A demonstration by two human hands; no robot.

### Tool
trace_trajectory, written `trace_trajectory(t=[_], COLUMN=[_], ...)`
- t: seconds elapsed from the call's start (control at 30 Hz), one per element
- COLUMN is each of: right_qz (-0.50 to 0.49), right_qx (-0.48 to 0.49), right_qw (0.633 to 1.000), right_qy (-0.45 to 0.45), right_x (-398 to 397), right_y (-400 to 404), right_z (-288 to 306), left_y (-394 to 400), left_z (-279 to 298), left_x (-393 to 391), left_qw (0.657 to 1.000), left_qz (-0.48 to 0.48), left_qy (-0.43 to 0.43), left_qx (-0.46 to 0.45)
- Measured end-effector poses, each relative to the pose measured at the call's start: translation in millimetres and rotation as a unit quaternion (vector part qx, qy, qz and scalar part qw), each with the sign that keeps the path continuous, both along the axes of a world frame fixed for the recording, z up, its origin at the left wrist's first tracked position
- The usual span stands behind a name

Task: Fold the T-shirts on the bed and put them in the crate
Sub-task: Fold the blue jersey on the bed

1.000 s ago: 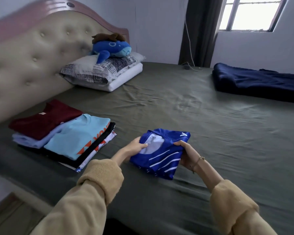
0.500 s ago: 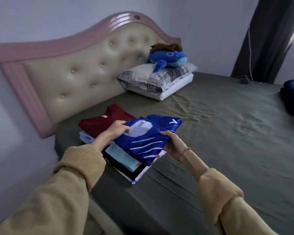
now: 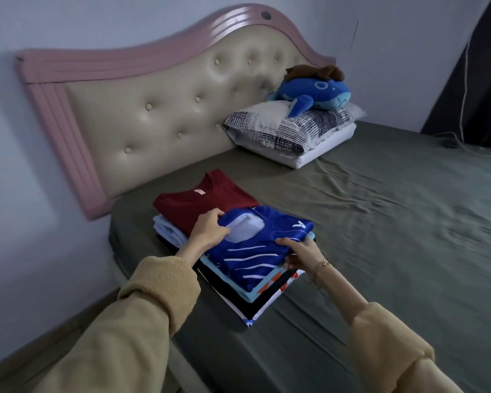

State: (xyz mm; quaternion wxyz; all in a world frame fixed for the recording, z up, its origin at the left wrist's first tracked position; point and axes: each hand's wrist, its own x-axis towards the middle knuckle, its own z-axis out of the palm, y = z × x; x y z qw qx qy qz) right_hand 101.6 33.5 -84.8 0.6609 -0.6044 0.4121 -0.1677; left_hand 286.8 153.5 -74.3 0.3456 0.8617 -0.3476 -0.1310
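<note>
A folded blue T-shirt with white stripes (image 3: 262, 245) lies on top of a stack of folded shirts near the bed's left corner. My left hand (image 3: 210, 229) grips its left edge by the collar. My right hand (image 3: 301, 251) pinches its right edge, thumb on top. Under it sit a light blue shirt (image 3: 247, 290) with orange print, a black one and a white one. Beside that stack, toward the headboard, a dark red shirt (image 3: 199, 204) lies on a pale blue one (image 3: 167, 229). No crate is in view.
The olive green bed sheet (image 3: 380, 251) stretches right and forward. Stacked pillows (image 3: 292, 129) with a blue plush toy (image 3: 315, 93) rest against the padded pink headboard (image 3: 159, 89). A dark curtain and a cable (image 3: 462, 80) hang at the far right.
Both hands carried the folded blue shirt left from the open sheet and lowered it onto the stack. The view turned left, so the window and dark blanket left the frame.
</note>
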Motion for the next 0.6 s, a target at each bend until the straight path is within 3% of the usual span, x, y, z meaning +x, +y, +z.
trace_trajectory(t=[0.07,0.17,0.3,0.43,0.5,0.6], right_qz=[-0.062,-0.162,-0.044,0.131,0.183,0.229], right_qx=[-0.091,-0.277,-0.478,-0.491,-0.463,-0.469], right_qw=[0.993,0.943,0.865,0.838,0.833,0.796], right_qy=[0.043,0.09,0.146,0.198,0.244,0.307], right_x=[-4.9,-5.2,11.2,26.8,26.9,22.0], right_y=[-1.1,-6.4,-11.9,-8.8,-7.9,-7.8], right_z=[1.0,4.5,6.0,-0.3,-8.7,-22.1], left_y=[-3.0,-10.0,-21.7,-25.6,-25.9,-25.2], left_z=[-6.2,-8.8,-15.6,-27.0,-33.1,-42.4], left_x=[-5.1,-21.8,-45.1,-51.0,-49.7,-50.9], left_qw=[0.996,0.982,0.979,0.976,0.972,0.962], left_qz=[0.012,0.003,-0.15,-0.173,-0.18,-0.194], left_qy=[-0.089,-0.186,-0.138,-0.124,-0.129,-0.151], left_qx=[0.015,-0.037,-0.02,0.048,0.078,0.12])
